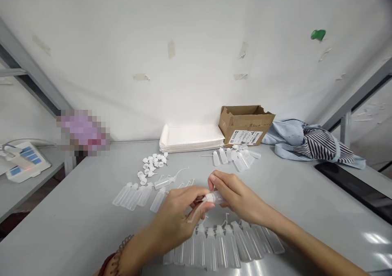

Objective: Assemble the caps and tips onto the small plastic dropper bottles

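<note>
Between my hands is a small clear squeeze bottle (pixel 218 197) with a white cap, lying on its side in the air above the table. My left hand (pixel 183 208) closes its fingers around the capped end, where a thin pale strip hangs down. My right hand (pixel 234 190) grips the bottle's body from the other side, partly hiding it. Below my hands lies a row of similar capped bottles (pixel 220 247). To the left rest several more bottles (pixel 131 196) and a pile of loose white caps (pixel 151 165).
A stack of white padded envelopes (pixel 191 139) and an open cardboard box (pixel 245 125) stand against the wall. More bottles (pixel 240 159) lie before the box. At right are a striped and blue cloth (pixel 315 141) and a long black object (pixel 358 188). A white device (pixel 26 161) sits far left.
</note>
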Motion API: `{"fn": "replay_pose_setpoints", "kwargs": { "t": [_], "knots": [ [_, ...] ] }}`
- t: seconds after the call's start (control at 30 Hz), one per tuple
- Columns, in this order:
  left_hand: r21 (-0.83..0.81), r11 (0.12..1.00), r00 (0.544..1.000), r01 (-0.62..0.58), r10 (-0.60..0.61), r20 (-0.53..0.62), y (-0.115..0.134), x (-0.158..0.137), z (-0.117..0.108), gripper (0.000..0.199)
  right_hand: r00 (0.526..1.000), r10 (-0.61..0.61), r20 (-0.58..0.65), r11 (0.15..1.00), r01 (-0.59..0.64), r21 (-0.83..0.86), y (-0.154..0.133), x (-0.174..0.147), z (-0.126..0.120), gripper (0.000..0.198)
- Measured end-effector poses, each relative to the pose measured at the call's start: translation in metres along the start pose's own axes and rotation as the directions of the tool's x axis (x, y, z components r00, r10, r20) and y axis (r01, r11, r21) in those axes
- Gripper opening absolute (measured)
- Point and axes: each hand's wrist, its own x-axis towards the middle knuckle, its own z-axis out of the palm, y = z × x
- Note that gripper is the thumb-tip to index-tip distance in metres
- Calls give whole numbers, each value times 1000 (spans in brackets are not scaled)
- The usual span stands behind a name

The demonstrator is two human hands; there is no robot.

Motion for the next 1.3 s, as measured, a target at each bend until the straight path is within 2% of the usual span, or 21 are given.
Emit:
{"fn": "replay_pose_setpoints", "kwargs": {
  "t": [0.1,0.2,0.27,0.33,0.4,0.47,0.5,0.53,0.57,0.6,0.63,0.67,0.7,0.77,0.87,0.9,1.03,1.1,1.17,1.23,1.3],
  "knots": [
    [-151,972,983,181,-172,71,5,1,-1,30,991,-121,-63,981,110,-163,3,-3,3,29],
    [-267,898,932,349,-303,199,8,5,-4,40,963,-246,-111,930,203,-307,9,-3,9,20],
    [-280,885,918,373,-307,253,7,7,-6,41,966,-233,-109,946,200,-255,10,-3,11,22],
    [-238,909,923,343,-278,267,8,5,-6,43,993,-108,-51,992,104,-73,8,-3,10,27],
    [-125,960,948,251,-218,232,10,2,-4,45,989,84,124,981,-104,164,5,-2,6,30],
    [65,997,985,40,-50,163,12,-2,0,43,896,213,390,897,-337,285,3,-1,0,28],
    [177,979,987,-104,80,138,13,-3,2,40,833,238,499,867,-414,279,3,-1,-3,27],
    [284,925,966,-252,225,126,14,-3,3,35,791,251,559,865,-442,237,3,0,-8,27],
    [382,843,925,-378,361,119,13,-3,3,28,797,261,544,897,-409,169,4,2,-13,28],
    [468,751,875,-466,471,114,12,-1,3,19,852,264,451,939,-335,83,6,4,-20,30],
    [544,664,826,-512,554,101,9,1,1,13,926,240,291,970,-242,-30,9,7,-28,31],
    [616,598,794,-513,603,76,5,3,-2,13,986,160,38,971,-151,-186,12,11,-38,33],
    [673,569,791,-473,611,40,0,6,-6,21,985,108,-137,959,-140,-245,17,15,-49,32],
    [732,593,803,-336,586,-106,-9,10,-15,35,922,40,-385,937,-169,-307,30,27,-72,33],
    [725,678,799,-125,501,-331,-23,13,-27,28,797,-49,-602,887,-242,-393,57,42,-99,22],
    [711,699,794,-74,473,-383,-26,14,-30,25,780,-67,-622,872,-257,-417,65,46,-104,19],
    [625,769,771,132,317,-553,-37,18,-47,19,772,-116,-624,820,-280,-499,84,48,-111,18],
    [582,781,757,226,235,-609,-42,18,-59,20,744,-152,-650,804,-290,-519,81,44,-110,22],
    [534,788,768,306,127,-628,-46,18,-72,20,721,-193,-665,803,-274,-530,68,41,-103,26],
    [485,788,782,380,6,-623,-49,18,-83,23,767,-225,-601,811,-195,-552,48,38,-87,26],
    [459,780,792,425,-74,-607,-51,18,-89,25,883,-241,-403,817,-39,-576,25,38,-61,23]
  ]
}}
